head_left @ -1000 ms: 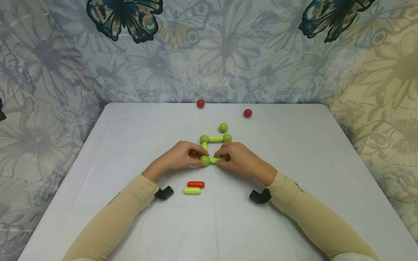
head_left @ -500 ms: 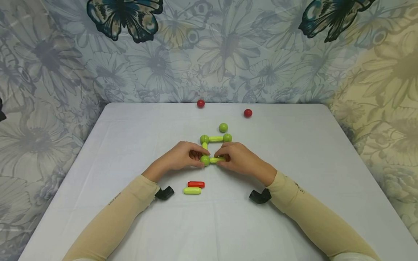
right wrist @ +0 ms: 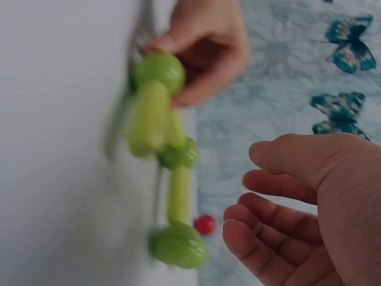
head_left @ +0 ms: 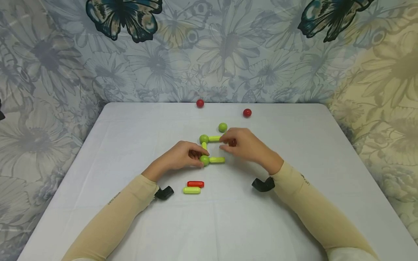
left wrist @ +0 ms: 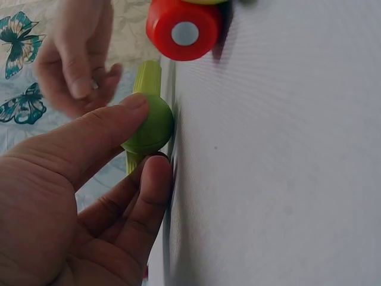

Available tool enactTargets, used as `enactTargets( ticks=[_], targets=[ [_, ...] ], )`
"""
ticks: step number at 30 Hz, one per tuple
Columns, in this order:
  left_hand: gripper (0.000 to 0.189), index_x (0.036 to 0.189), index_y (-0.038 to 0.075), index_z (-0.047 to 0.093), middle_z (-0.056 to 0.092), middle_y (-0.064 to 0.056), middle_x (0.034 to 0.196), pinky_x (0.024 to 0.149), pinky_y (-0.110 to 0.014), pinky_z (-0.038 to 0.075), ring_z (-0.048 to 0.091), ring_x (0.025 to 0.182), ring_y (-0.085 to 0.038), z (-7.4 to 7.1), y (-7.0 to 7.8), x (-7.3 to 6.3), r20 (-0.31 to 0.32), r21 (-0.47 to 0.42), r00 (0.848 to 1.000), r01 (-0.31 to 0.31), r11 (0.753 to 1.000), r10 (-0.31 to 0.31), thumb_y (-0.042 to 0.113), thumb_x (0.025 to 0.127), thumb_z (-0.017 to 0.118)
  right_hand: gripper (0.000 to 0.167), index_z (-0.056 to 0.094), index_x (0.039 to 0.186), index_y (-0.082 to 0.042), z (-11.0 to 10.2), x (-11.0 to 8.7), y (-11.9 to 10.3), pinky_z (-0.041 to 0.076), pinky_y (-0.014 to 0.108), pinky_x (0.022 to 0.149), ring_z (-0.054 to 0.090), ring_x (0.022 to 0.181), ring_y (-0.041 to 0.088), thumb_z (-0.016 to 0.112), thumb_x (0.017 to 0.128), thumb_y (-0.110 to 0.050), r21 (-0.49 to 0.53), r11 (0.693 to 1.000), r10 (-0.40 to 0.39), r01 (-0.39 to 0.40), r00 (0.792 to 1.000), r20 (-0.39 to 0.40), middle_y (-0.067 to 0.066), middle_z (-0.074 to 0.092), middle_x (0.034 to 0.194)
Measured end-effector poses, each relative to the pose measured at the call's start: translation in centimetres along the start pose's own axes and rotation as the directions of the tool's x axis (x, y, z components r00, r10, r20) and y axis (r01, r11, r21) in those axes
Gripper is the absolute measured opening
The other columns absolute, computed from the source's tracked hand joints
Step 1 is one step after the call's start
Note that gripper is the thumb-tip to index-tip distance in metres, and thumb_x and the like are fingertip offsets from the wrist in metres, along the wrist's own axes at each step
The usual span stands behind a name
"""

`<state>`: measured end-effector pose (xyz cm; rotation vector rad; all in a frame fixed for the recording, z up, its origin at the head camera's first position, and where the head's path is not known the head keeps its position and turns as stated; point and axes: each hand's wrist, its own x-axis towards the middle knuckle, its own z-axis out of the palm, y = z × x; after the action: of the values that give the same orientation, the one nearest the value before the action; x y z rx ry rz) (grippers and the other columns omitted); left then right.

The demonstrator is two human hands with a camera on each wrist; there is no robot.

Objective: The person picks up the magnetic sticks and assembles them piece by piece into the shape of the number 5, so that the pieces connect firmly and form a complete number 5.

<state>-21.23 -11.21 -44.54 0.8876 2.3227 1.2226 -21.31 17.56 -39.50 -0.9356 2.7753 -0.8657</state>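
A three-sided frame of yellow-green rods and green balls lies on the table. In the head view my left hand pinches its near-left ball between thumb and fingers. From that ball a rod points right, its outer end bare. Behind it are the far-left ball and the far rod; my right hand covers the far-right ball there. In the right wrist view the right hand holds nothing, fingers loosely bent and apart. A loose green ball sits just beyond its fingertips.
Two red balls, one at the table's back edge and another to its right, lie behind the frame. Nearer the front a red rod and a yellow-green rod lie side by side. A patterned cloth hangs behind the table.
My right hand has let go of the near rod and moved away from me, up toward the far side of the frame. The left hand keeps its grip on the near-left ball.
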Motion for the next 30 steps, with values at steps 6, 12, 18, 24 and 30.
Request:
enactTargets(
  ticks=[6,12,18,24,30],
  targets=[
    [0.035,0.124,0.017,0.082,0.073,0.005,0.100,0.081,-0.031,0.058,0.067,0.091,-0.016,0.2,-0.2,-0.3,0.002,0.007,1.000,0.014,1.000,-0.014,0.016,0.091,0.092,0.022,0.082,0.117,-0.005,-4.0,2.4,-0.3,0.056,0.038,0.073,0.065,0.084,0.020,0.084,0.098,-0.015,-0.050,0.999,-0.014,0.013,1.000,-0.024,0.003,0.073,0.099],
    [0.034,0.123,0.018,0.083,0.073,0.005,0.099,0.081,-0.032,0.058,0.067,0.090,-0.017,0.1,-0.1,-0.2,-0.010,0.015,1.000,0.003,1.000,-0.003,0.015,0.090,0.092,0.024,0.081,0.119,-0.008,-5.8,5.0,0.3,0.057,0.041,0.077,0.067,0.093,0.022,0.084,0.097,-0.015,-0.096,0.995,0.030,-0.025,0.998,0.048,0.004,0.076,0.109],
    [0.035,0.124,0.017,0.082,0.073,0.005,0.099,0.081,-0.031,0.058,0.068,0.090,-0.017,-0.1,0.0,-0.1,0.007,0.007,1.000,0.004,1.000,-0.004,0.016,0.090,0.092,0.026,0.080,0.121,-0.006,-6.1,7.2,2.8,0.058,0.044,0.084,0.070,0.101,0.027,0.083,0.098,-0.019,-0.121,0.988,0.107,-0.092,0.987,0.117,0.007,0.077,0.111],
    [0.035,0.123,0.018,0.082,0.073,0.005,0.099,0.081,-0.031,0.057,0.067,0.090,-0.017,-0.1,-0.1,0.0,0.010,0.003,1.000,0.009,1.000,-0.009,0.017,0.090,0.093,0.032,0.080,0.123,-0.006,-5.5,8.7,4.5,0.053,0.047,0.088,0.067,0.100,0.028,0.083,0.098,-0.024,-0.144,0.983,0.140,-0.117,0.977,0.161,0.008,0.075,0.110],
    [0.035,0.124,0.017,0.082,0.073,0.005,0.099,0.080,-0.032,0.057,0.067,0.090,-0.018,0.0,-0.2,0.1,0.011,0.008,1.000,0.010,1.000,-0.010,0.019,0.091,0.092,0.035,0.080,0.125,-0.008,-4.6,9.3,5.1,0.054,0.047,0.089,0.065,0.102,0.029,0.084,0.096,-0.029,-0.144,0.978,0.181,-0.152,0.961,0.211,0.010,0.073,0.114]
  ],
)
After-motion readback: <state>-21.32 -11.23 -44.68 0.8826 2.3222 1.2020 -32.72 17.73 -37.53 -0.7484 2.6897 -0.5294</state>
